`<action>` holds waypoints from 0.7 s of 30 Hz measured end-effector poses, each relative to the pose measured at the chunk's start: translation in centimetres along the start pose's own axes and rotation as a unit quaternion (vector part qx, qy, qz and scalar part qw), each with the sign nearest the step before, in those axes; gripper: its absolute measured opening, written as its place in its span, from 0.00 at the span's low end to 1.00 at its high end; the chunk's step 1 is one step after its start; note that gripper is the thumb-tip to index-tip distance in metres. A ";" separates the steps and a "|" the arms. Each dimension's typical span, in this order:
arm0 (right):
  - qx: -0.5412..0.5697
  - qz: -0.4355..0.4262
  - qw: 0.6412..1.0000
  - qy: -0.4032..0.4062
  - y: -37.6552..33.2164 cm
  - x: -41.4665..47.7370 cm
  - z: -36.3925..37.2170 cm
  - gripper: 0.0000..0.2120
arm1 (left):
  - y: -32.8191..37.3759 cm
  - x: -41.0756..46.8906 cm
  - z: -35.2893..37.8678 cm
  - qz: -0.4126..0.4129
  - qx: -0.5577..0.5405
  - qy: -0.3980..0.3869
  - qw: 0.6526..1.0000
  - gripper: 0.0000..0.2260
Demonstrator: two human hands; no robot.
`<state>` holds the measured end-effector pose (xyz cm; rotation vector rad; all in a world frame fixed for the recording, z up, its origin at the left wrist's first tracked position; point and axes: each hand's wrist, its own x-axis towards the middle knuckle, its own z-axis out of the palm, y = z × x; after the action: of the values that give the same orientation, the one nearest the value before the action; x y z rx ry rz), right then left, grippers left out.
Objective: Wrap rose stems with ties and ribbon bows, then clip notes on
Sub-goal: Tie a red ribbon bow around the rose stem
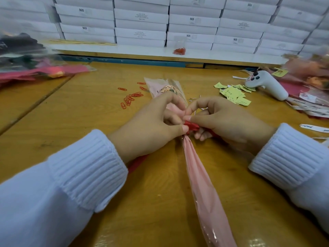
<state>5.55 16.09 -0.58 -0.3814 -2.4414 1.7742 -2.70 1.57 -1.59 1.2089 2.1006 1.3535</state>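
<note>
Both hands, left hand (149,120) and right hand (224,120), pinch the red ribbon (192,126) on the pink wrapped rose (199,175).

A small bag (179,48) holds red clips.

Two long sleeves of a pale white top are worn, with a faint bluish cast over the smooth cloth. The left sleeve (44,202) is seen broad and softly creased; the right sleeve (313,198) is cut off by the frame edge. Each ends in a thick knitted band, the left cuff (89,168) and the right cuff (286,154), ribbed in close parallel ridges and apparently turned back. Beyond them, the left grip (147,127) and right grip (226,120) are left bare, with short nails.
</note>
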 end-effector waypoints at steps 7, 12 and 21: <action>0.017 0.022 1.000 -0.003 0.2 0.1 -0.3 0.04 | 0.2 -0.1 -0.3 0.045 0.073 -0.003 0.996 0.11; -0.011 0.023 1.000 -0.018 0.0 -0.1 -0.7 0.06 | 0.4 -0.1 -0.2 0.043 0.115 -0.007 0.992 0.12; -0.217 -0.097 0.971 -0.021 -0.6 -0.7 -1.0 0.02 | -0.3 0.4 0.0 -0.001 0.082 0.045 0.996 0.03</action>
<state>6.38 16.70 0.35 -0.1289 -2.7773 1.1774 -3.10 1.88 -1.83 1.2304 2.3132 1.2777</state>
